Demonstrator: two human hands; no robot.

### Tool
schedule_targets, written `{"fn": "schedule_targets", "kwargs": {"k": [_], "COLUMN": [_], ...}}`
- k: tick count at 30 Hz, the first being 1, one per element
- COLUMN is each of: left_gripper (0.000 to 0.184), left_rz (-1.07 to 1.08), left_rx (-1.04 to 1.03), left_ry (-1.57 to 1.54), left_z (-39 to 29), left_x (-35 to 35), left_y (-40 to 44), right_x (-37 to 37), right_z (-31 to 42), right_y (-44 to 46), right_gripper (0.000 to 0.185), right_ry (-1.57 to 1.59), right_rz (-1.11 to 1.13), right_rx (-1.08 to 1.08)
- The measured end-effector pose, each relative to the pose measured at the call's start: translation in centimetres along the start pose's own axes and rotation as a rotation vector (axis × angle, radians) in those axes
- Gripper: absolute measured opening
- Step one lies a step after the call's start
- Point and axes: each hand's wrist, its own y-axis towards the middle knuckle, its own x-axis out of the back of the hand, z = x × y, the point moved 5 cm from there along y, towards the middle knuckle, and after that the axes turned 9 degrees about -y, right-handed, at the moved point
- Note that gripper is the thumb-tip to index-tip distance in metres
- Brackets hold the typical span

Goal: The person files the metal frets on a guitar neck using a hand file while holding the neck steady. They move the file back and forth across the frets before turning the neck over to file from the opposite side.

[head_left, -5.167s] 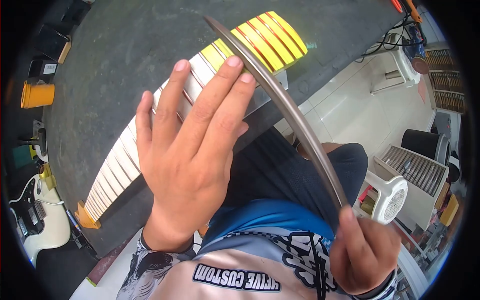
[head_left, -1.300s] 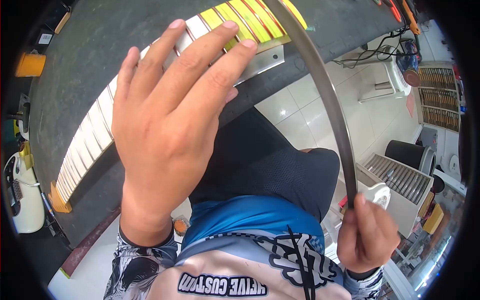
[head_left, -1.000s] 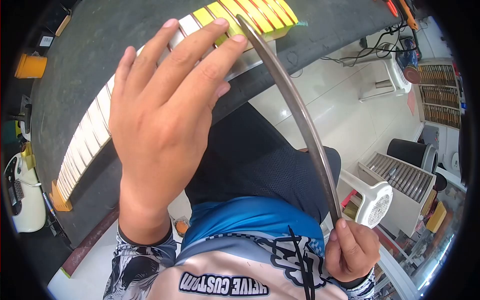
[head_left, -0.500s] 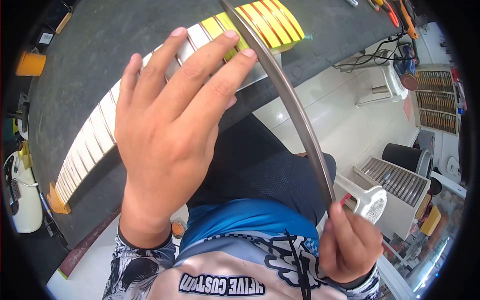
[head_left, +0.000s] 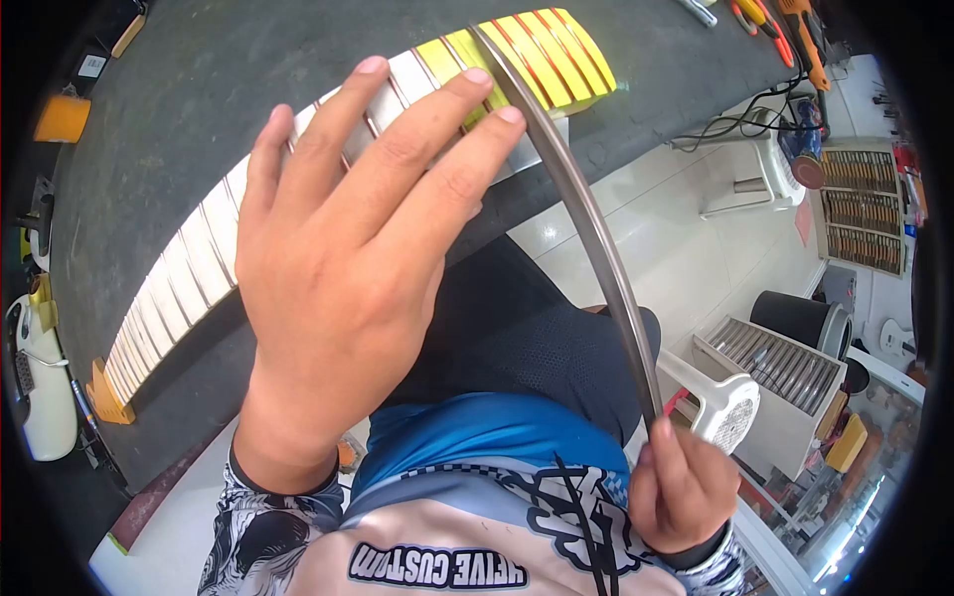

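1. The fretted neck lies across the dark bench, its surface banded by thin metal frets, white along most of its length and yellow toward the far end.
2. The narrow end sits at a notched wooden rest; a flat metal piece shows beneath the yellow part.
3. The long metal file crosses the yellow part, its tip near the neck's far edge. Whether it bears on a fret is unclear.
4. The left hand lies palm down with fingers spread over the neck, hiding its middle. Two fingertips reach the yellow part, close beside the file; I cannot tell if they touch it.
5. The right hand is closed around the file's near end, well apart from the left hand and the neck.
6. On the bench's right side are orange-handled tools, with dark cables hanging by the edge.
7. To the left are an orange container and a white guitar body.
8. Beyond the right hand stand a white stool, a tray of metal rods and a black bin.
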Motion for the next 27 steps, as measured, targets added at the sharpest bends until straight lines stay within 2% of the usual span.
{"fn": "schedule_targets", "kwargs": {"k": [1,4,6,8,9,12,17,20,24,27], "left_gripper": [0.045,0.046,0.046,0.046,0.046,0.046,0.045,0.045,0.047,0.049], "left_rz": [-0.001,-0.007,-0.012,-0.006,-0.003,-0.003,-0.004,-0.011,-0.017,-0.046], "left_rx": [0.000,-0.007,-0.007,-0.002,0.002,0.018,0.031,0.016,-0.004,-0.021], "left_ry": [0.001,0.005,-0.001,-0.003,0.003,0.004,0.003,0.008,-0.004,-0.108], "left_z": [0.0,0.0,0.0,-0.1,-0.1,-0.2,-0.2,0.0,0.1,0.2], "left_x": [0.0,0.1,0.1,0.1,0.1,0.3,0.3,0.1,0.0,0.5], "left_y": [0.0,0.0,-0.1,0.0,0.0,0.1,0.1,0.0,0.0,-0.1], "right_x": [0.2,0.4,0.6,-0.6,-0.6,-1.2,1.0,1.1,0.5,0.2], "right_z": [0.1,0.7,1.0,0.9,1.4,1.7,0.4,-2.2,-3.5,-3.0], "right_y": [-1.0,-1.5,1.0,5.4,8.1,13.2,10.5,5.1,-0.4,-1.8], "right_gripper": [0.052,0.052,0.052,0.058,0.048,0.041,0.035,0.043,0.044,0.037], "right_ry": [0.013,0.022,0.023,-0.008,0.034,0.073,0.191,0.310,0.676,0.762], "right_rz": [0.056,-0.025,0.076,-0.071,-0.087,-0.161,-0.155,-0.128,-0.036,-0.021], "right_rx": [-0.018,-0.039,-0.064,-0.001,-0.002,0.000,-0.073,-0.193,-0.344,-0.281]}}
